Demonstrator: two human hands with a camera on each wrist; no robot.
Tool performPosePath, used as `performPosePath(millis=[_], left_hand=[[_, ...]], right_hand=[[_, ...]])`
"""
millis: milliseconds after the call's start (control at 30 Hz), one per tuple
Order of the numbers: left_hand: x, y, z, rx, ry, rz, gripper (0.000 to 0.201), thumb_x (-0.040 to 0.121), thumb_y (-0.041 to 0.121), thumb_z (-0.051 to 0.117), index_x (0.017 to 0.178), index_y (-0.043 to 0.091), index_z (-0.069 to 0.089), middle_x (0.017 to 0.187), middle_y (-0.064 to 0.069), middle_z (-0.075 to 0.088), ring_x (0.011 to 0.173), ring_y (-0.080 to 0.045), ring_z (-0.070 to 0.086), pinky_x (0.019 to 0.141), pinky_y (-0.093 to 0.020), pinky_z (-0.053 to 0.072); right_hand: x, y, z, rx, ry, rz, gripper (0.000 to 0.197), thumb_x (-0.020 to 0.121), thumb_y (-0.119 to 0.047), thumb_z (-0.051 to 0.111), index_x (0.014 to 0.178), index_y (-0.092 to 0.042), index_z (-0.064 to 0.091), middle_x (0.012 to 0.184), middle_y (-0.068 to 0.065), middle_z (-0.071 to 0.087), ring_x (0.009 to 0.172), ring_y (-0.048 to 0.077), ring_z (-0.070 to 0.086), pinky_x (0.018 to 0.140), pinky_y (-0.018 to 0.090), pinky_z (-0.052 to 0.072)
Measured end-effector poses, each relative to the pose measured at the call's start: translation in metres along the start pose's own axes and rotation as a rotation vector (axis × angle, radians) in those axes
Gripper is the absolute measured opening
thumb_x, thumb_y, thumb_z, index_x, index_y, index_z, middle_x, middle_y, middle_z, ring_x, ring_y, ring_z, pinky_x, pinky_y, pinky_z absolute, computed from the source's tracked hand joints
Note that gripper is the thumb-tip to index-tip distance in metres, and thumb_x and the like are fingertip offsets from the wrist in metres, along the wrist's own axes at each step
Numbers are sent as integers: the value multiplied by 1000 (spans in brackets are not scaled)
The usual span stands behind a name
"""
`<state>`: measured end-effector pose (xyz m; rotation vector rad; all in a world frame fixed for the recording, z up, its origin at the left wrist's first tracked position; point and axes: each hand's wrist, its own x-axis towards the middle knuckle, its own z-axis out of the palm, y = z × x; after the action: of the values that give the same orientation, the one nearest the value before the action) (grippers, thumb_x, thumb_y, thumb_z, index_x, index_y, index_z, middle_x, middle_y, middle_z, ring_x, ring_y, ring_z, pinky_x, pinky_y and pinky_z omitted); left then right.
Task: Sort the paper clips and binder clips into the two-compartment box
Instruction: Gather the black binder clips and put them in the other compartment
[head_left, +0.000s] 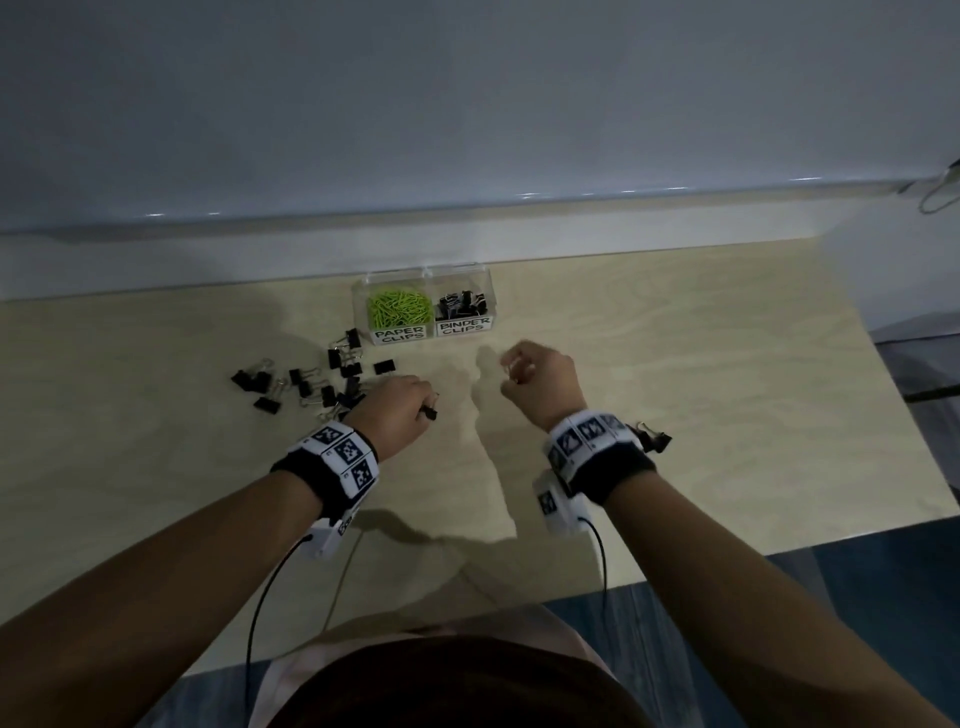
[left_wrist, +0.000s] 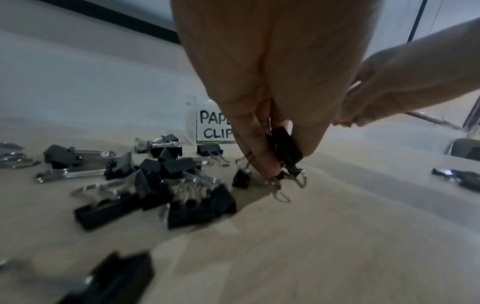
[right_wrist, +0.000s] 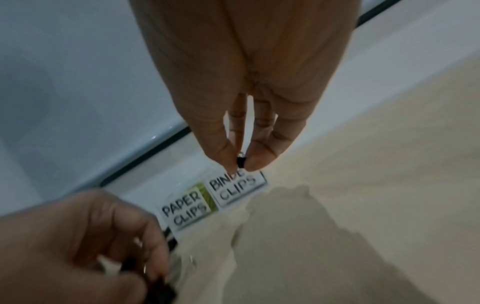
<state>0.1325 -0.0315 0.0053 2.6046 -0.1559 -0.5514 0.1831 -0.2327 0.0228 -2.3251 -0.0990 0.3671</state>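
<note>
A clear two-compartment box (head_left: 358, 312) stands at the back of the table. Green paper clips (head_left: 399, 307) fill its left part, labelled PAPER CLIPS. Black binder clips (head_left: 460, 304) lie in its right part, labelled BINDER CLIPS. A loose pile of binder clips (head_left: 311, 382) lies left of my hands. My left hand (head_left: 428, 408) is low at the pile's right edge and pinches black binder clips (left_wrist: 284, 148) between thumb and fingers. My right hand (head_left: 511, 374) is raised in front of the box, and its thumb and finger pinch a small black binder clip (right_wrist: 240, 161).
One stray binder clip (head_left: 655, 440) lies on the wooden table (head_left: 727, 415) beside my right wrist. A pale wall with a ledge (head_left: 467, 202) runs behind the box. The table's right edge drops to a dark floor (head_left: 883, 597).
</note>
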Motion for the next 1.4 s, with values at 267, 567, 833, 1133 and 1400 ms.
performPosePath(millis=[267,567,833,1133,1400], left_hand=[[35,30,-62,-290,216,-55,11,83,5,63,93,5,68,89,-6,70,80,-18,65,75,-27,51],[114,51,-79,13,250,36,10,79,6,58,82,7,68,92,-15,68,85,-32,64,80,-39,53],[117,57,-43,268,289,92,19,86,10,52,101,1,63,114,-18,52,104,-39,48,77,-47,48],[25,115,43,78,-155,365,66,79,44,67,135,22,41,126,2,42,112,-18,46,92,-23,37],[5,76,71,-85,-101,179,80,67,36,80,135,14,43,119,-3,41,109,-20,44,96,-28,41]], right_hand=[[77,-56,-9,19,67,-97,23,76,-12,73,97,-17,67,87,0,64,76,15,60,71,24,51],[27,57,-82,-264,-27,72,42,76,2,53,107,-23,66,108,6,64,97,24,61,89,37,51],[-58,120,-117,-417,-337,347,97,54,-26,88,135,-43,38,140,-4,28,127,26,29,106,50,35],[-85,117,-49,-315,-199,177,79,65,-28,80,133,-31,40,129,5,31,113,29,46,97,43,47],[-59,74,0,-169,-160,37,52,75,-10,69,124,-19,56,118,10,42,98,31,57,92,40,49]])
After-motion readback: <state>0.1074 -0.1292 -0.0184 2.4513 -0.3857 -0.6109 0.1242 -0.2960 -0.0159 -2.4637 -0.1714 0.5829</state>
